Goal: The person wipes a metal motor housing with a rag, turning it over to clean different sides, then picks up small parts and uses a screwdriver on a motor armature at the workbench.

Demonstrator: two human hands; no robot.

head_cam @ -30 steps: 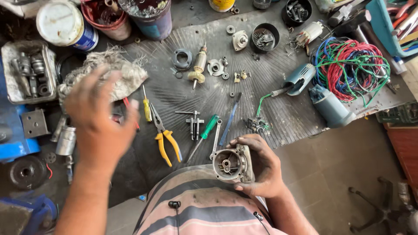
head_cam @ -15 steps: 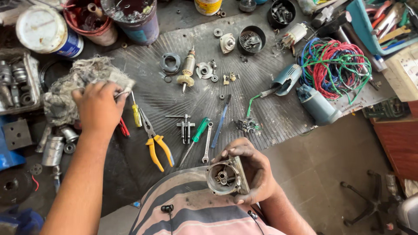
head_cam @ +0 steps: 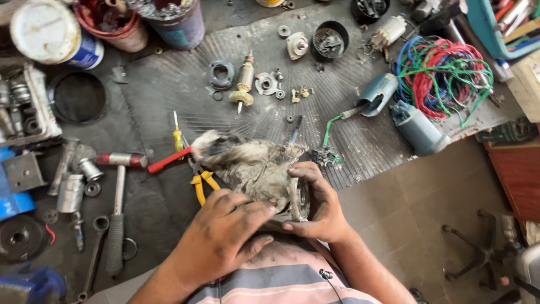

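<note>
Left hand: the left hand (head_cam: 225,236) is laid over a grey, dirty rag (head_cam: 253,163), fingers curled and pressing the cloth against the part; nothing else is gripped.
Right hand: the right hand (head_cam: 318,205) is closed around a round metal housing (head_cam: 298,198), thumb on top, fingers wrapped beneath.
Housing position: held just above the lap, at the near edge of the ribbed black mat (head_cam: 169,84), the rag touching its open face.
Risk, cloth: loose threads may be caught in the housing's inner recess, judged from the frayed state of the rag.
Risk, grip: the housing may be dropped if it is greasy; only one hand is seen to bear it.
Risk, small parts: washers and screws on the mat may be swept off by the trailing end of the rag.
Count, hammers: one, red-necked hammer (head_cam: 118,208).
Count, pliers: one pair, yellow-handled pliers (head_cam: 201,183).
Count, armatures: one armature (head_cam: 244,81) on the mat.
Count, wire bundles: one tangle of wires (head_cam: 444,76), red, green and blue.
Count, blue motor casings: two, casing pieces (head_cam: 413,126) beside the wires.
</note>
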